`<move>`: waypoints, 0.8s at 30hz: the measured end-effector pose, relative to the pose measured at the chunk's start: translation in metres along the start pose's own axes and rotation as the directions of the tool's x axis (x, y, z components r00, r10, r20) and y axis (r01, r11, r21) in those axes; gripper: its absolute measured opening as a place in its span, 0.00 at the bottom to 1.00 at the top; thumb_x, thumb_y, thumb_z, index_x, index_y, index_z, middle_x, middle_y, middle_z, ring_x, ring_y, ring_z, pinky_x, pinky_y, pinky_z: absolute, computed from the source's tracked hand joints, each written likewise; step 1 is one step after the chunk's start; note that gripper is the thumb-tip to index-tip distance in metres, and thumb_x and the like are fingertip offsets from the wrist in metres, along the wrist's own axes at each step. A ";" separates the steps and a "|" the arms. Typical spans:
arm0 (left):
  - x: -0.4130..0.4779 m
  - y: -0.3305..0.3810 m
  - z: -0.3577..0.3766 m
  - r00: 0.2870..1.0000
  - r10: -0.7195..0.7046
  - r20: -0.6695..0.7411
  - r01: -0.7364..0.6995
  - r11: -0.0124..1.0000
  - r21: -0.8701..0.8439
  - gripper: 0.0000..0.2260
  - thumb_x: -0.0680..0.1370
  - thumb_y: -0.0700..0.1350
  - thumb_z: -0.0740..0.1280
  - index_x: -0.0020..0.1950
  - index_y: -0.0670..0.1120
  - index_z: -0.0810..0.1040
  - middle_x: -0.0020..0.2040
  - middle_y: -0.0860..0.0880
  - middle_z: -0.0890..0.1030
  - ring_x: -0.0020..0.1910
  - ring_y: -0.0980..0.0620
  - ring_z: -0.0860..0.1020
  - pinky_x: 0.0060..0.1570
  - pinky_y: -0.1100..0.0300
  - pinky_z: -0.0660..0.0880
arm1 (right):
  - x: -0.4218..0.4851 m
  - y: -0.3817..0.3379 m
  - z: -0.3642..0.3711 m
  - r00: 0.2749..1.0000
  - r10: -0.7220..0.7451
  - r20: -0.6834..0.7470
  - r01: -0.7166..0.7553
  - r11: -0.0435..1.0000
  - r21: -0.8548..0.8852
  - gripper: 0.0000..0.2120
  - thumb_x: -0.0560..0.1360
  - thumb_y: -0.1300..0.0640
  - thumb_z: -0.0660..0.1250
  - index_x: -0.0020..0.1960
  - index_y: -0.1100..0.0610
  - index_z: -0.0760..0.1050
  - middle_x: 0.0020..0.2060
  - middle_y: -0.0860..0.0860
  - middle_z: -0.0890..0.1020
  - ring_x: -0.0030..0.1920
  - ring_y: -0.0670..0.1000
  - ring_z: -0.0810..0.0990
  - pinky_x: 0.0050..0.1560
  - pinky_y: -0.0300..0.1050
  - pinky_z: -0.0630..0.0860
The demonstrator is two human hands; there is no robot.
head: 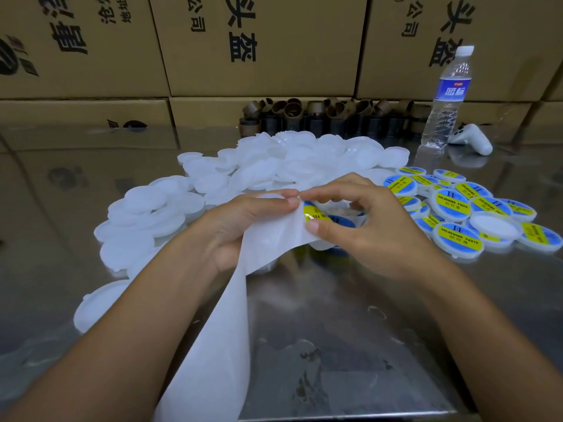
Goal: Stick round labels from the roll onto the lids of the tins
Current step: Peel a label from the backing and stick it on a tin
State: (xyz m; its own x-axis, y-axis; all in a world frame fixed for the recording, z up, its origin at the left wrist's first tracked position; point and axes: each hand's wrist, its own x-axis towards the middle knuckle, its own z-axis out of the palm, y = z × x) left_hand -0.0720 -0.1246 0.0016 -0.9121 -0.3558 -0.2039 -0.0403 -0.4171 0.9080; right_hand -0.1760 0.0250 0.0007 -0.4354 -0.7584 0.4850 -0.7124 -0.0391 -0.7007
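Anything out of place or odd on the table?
One plain white round lid lies among the blue-and-yellow labelled lids on the right, showing no label: missed or face down, I cannot tell. A white game controller sits by the clear water bottle.

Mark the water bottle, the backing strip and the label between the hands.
water bottle (451, 89), head view, blue wrapper.
backing strip (216, 345), head view, its hanging stretch.
label (313, 215), head view, yellow band.
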 end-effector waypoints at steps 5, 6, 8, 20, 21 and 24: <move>-0.006 0.002 0.002 0.991 -0.047 0.129 0.059 0.994 -0.093 0.16 0.71 0.42 0.67 0.58 0.41 0.82 0.58 0.41 0.82 0.51 0.46 0.83 0.44 0.59 0.80 | 0.001 0.002 -0.001 0.999 -0.038 0.001 0.038 0.999 -0.004 0.15 0.70 0.57 0.74 0.50 0.39 0.79 0.43 0.42 0.78 0.49 0.42 0.73 0.49 0.34 0.67; -0.006 0.003 0.002 0.987 -0.055 0.151 0.067 0.995 -0.079 0.14 0.70 0.42 0.68 0.53 0.42 0.85 0.54 0.43 0.83 0.48 0.48 0.84 0.41 0.60 0.80 | 0.001 0.002 -0.001 0.998 -0.065 0.005 0.066 0.998 -0.022 0.16 0.70 0.58 0.74 0.50 0.37 0.78 0.43 0.43 0.78 0.49 0.42 0.73 0.48 0.32 0.66; -0.006 0.003 0.000 0.982 -0.064 0.176 0.081 0.993 -0.087 0.11 0.69 0.42 0.69 0.47 0.42 0.86 0.50 0.45 0.85 0.45 0.49 0.84 0.41 0.60 0.80 | 0.000 0.001 -0.001 0.994 -0.113 0.010 0.113 0.993 -0.035 0.18 0.71 0.58 0.73 0.50 0.34 0.77 0.42 0.43 0.79 0.49 0.43 0.74 0.49 0.31 0.66; -0.002 0.003 -0.007 0.979 -0.141 0.147 0.161 0.977 -0.140 0.11 0.60 0.40 0.73 0.41 0.42 0.87 0.45 0.45 0.85 0.39 0.51 0.84 0.37 0.65 0.78 | 0.000 0.001 0.003 0.984 -0.175 0.023 0.175 0.984 0.017 0.16 0.71 0.58 0.70 0.49 0.36 0.79 0.41 0.38 0.80 0.44 0.46 0.79 0.47 0.31 0.72; -0.003 0.004 -0.007 0.976 -0.152 0.158 0.175 0.974 -0.141 0.12 0.60 0.40 0.73 0.42 0.41 0.87 0.46 0.45 0.85 0.39 0.51 0.84 0.36 0.65 0.78 | 0.000 0.001 0.003 0.982 -0.186 0.018 0.186 0.982 0.021 0.16 0.71 0.58 0.70 0.48 0.35 0.79 0.40 0.38 0.80 0.44 0.45 0.79 0.47 0.31 0.72; -0.001 0.004 -0.007 0.971 -0.184 0.152 0.212 0.958 -0.193 0.19 0.61 0.38 0.74 0.51 0.40 0.85 0.53 0.42 0.84 0.43 0.49 0.81 0.35 0.64 0.78 | 0.000 -0.001 0.004 0.977 -0.214 -0.006 0.214 0.976 0.032 0.18 0.69 0.61 0.73 0.47 0.36 0.79 0.39 0.40 0.82 0.43 0.44 0.79 0.47 0.32 0.73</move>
State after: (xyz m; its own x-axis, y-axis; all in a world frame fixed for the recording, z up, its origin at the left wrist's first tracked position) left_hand -0.0678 -0.1317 0.0025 -0.9402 -0.1418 -0.3098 -0.1530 -0.6367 0.7558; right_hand -0.1728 0.0231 -0.0003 -0.2762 -0.7285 0.6269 -0.7714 -0.2210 -0.5968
